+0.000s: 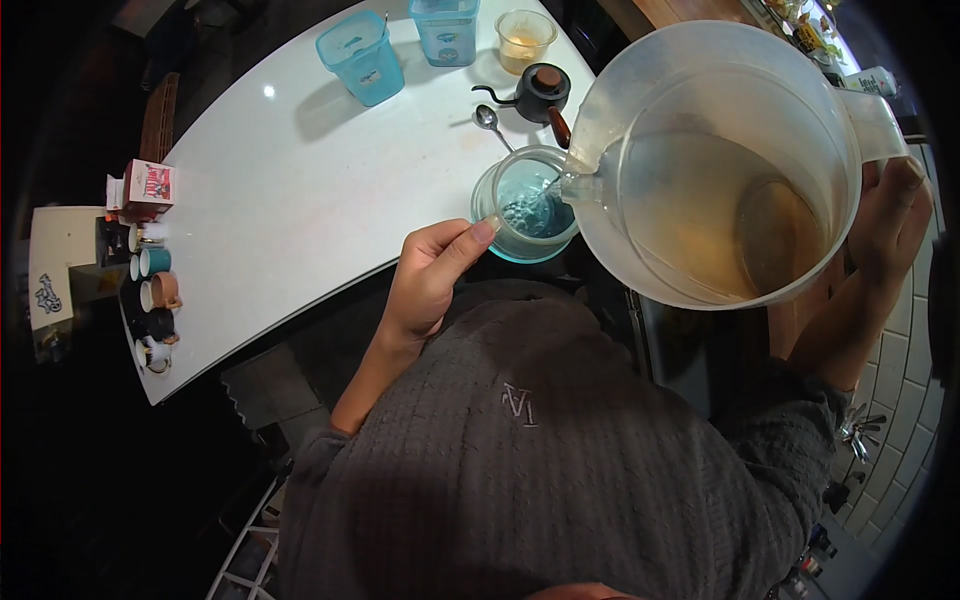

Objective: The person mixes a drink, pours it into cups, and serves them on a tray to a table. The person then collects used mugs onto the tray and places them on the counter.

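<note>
My right hand (895,215) is closed on the handle of a large translucent pitcher (690,80), which is tilted to the left with liquid inside. From its spout liquid runs into a blue-tinted glass jar (487,205), where the surface is bubbling. My left hand (430,275) holds the jar at its left side, thumb on the rim, at the counter's near edge. Just behind the jar lie a spoon (487,118) and a dark gooseneck kettle (541,95) with a wooden handle.
On the white counter (270,200), two blue plastic containers (370,75) (446,40) and a clear cup (524,42) with yellowish contents stand at the back. Several mugs (155,262) and a red and white box (150,188) line the left end.
</note>
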Demonstrator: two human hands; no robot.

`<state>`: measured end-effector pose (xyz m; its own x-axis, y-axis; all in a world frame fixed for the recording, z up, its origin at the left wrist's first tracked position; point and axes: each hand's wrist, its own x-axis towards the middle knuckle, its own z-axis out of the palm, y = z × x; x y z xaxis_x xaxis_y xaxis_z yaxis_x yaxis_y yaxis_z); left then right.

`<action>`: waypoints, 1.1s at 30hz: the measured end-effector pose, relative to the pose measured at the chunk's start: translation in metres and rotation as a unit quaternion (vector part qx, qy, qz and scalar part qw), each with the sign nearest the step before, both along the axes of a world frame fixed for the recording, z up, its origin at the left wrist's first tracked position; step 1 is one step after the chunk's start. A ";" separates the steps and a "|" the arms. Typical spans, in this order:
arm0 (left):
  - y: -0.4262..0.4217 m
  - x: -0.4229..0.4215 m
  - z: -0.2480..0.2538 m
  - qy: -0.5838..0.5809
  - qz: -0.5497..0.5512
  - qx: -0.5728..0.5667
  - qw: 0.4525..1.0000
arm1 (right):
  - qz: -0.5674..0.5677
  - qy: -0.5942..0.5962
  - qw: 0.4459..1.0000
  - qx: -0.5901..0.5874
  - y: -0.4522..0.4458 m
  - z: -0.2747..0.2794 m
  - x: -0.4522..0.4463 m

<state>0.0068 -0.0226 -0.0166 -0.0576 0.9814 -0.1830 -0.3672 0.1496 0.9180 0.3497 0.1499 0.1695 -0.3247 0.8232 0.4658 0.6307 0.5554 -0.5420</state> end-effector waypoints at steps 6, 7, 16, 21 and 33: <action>0.000 0.002 -0.001 -0.005 0.000 0.006 1.000 | 0.009 -0.026 1.000 -0.001 0.000 0.001 0.004; 0.000 0.002 -0.001 -0.007 0.002 0.008 1.000 | 0.017 -0.026 1.000 0.000 0.001 0.001 0.006; 0.000 0.005 0.001 -0.006 0.002 0.007 1.000 | 0.028 -0.014 1.000 -0.003 0.000 0.002 0.008; -0.001 0.006 0.002 -0.003 0.004 0.004 1.000 | 0.003 -0.026 1.000 0.004 -0.004 0.002 0.009; -0.003 0.005 0.000 -0.010 -0.003 0.004 1.000 | -0.012 0.002 0.999 0.037 -0.013 -0.002 0.002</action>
